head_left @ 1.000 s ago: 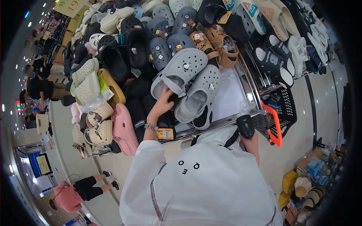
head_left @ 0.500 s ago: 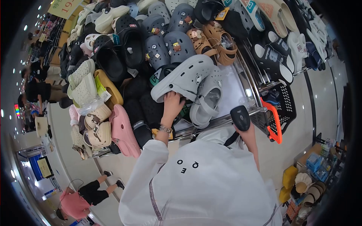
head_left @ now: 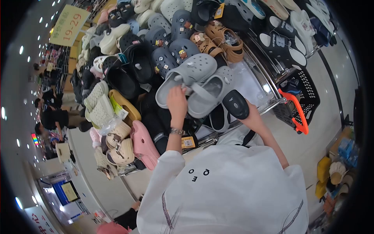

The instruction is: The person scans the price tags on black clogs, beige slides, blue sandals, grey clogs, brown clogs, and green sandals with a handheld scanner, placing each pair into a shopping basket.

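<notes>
My left hand, with a bracelet on its wrist, is closed on the heel part of a light grey clog. The clog lies tilted, its foot opening facing me. Its mate, with a strap across the opening, is right beside it, and the two touch. A black rounded handheld device is in my right hand, near the right side of the grey pair. Behind them lie dark blue-grey clogs with small charms. The fingertips of my left hand are partly hidden.
Black, cream and pink clogs fill the metal rack on the left. Brown sandals lie at the back. To the right are black slippers and a black basket with an orange handle. People stand far left.
The grey clogs have turned, showing more of their insides. My right hand has brought the black device up closer to them. The view has shifted, and the person in pink is lower in it.
</notes>
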Demonstrator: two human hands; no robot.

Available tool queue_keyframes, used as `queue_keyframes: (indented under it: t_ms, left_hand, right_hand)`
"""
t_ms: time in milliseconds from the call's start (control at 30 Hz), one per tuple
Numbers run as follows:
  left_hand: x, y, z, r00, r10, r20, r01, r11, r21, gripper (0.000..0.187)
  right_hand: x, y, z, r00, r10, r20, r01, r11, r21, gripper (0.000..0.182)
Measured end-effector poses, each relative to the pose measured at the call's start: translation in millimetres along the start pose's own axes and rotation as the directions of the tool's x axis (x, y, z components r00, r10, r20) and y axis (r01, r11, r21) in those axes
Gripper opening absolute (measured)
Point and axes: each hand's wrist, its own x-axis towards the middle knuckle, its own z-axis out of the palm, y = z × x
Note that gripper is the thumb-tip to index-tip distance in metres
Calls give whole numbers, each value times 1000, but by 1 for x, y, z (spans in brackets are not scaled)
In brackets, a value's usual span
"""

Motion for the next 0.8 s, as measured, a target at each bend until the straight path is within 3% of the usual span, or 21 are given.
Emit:
queue_keyframes:
  t_ms: [200,300,367,533,633,700,733,800]
  left_hand:
    - [29,7,-57,1000,-26,-13,28,988,152,25]
    - [34,14,-83,991,-91,95,61,958,279,28]
    - [36,17,-97,993,-79,85,49,950,309,32]
    - [33,24,-121,987,-59,147,-1,926,377,38]
    - [26,30,-122,988,-64,142,1,916,402,39]
    - [24,31,-124,994,-15,111,-30,919,394,38]
    - [24,33,-127,990,-70,126,14,917,399,38]
    - [24,34,-131,983,-128,135,63,912,405,38]
  right_hand:
    - [-7,-38,-9,998,-45,34,43,998,46,44]
    - [-8,-65,-11,976,-124,177,109,990,91,46]
    - [-8,-79,-8,946,-134,295,114,990,81,46]
    - [4,-90,10,895,-207,395,137,971,197,46]
    - [7,-101,22,858,-299,417,226,950,215,48]
    - [7,-96,33,816,-455,356,417,891,182,53]
    - [9,-102,30,774,-423,472,372,906,202,55]
    - [4,-99,36,775,-456,438,405,890,209,53]
